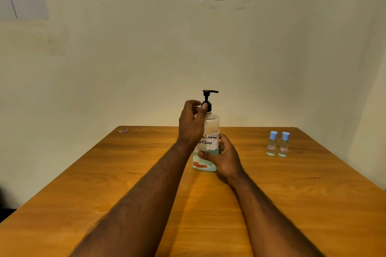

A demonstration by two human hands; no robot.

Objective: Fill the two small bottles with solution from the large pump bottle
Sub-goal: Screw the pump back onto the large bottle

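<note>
Pinching the black collar (208, 107) under the pump head, the left hand (191, 124) has its fingers (191, 103) and thumb curled onto that collar, apparently to unscrew it. The pump bottle (212, 123) stands upright near the middle of the desk (292, 194), with blue solution low in its body. The right hand (224, 157) wraps the lower body, its fingers curled round the label to steady it. Well apart to the right, the two small bottles (272, 144) (284, 145) stand side by side on the desk with their blue caps on; their fill level cannot be judged. Judged from this, the task is at its start: the pump is not yet off, no small bottle is open, and both fillings remain.
</note>
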